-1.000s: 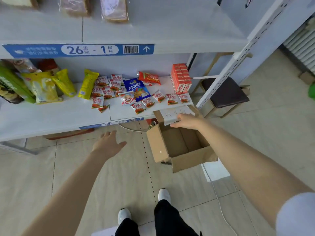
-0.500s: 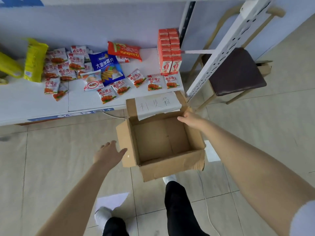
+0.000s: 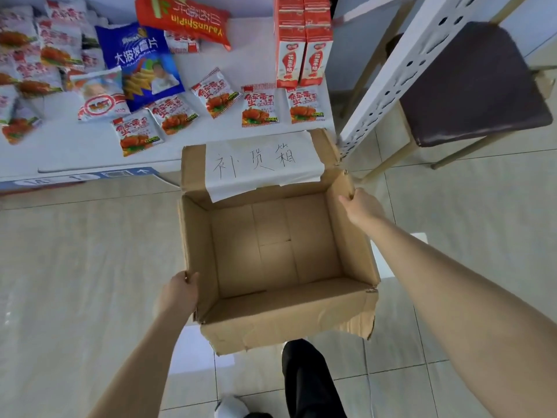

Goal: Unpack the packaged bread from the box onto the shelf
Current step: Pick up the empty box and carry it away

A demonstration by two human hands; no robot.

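A pale tiled floor (image 3: pixel 75 267) filled most of the view, and above it ran a low white shelf board (image 3: pixel 75 152) with a blue label strip along its front edge. A slanted white perforated metal upright (image 3: pixel 401 67) stood at the shelf's right end, with a dark brown cushioned stool (image 3: pixel 473 86) on thin wooden legs just beyond it. In the middle sat the open brown cardboard box (image 3: pixel 271 248), its bare bottom panels showing and no packaged bread visible inside it or anywhere else in the frame; its far flap, carrying a white paper sheet with handwritten characters (image 3: pixel 259 161), leaned against the shelf edge, and the near flap was torn and creased. The left hand (image 3: pixel 180 292) was closed over the box's left wall near the front corner, fingers curled onto the rim. The right hand (image 3: pixel 360 208) gripped the upper edge of the right wall near the far corner, thumb inside and fingers wrapped around the outside. One black trouser leg (image 3: pixel 307 378) and a white shoe (image 3: pixel 232 408) showed below the box. On the shelf lay a blue crisp bag (image 3: pixel 138 58), a red snack bag (image 3: pixel 184 21), a stack of red and white drink cartons (image 3: pixel 303 46), and many small white and red snack sachets (image 3: pixel 259 105) scattered flat across the board.
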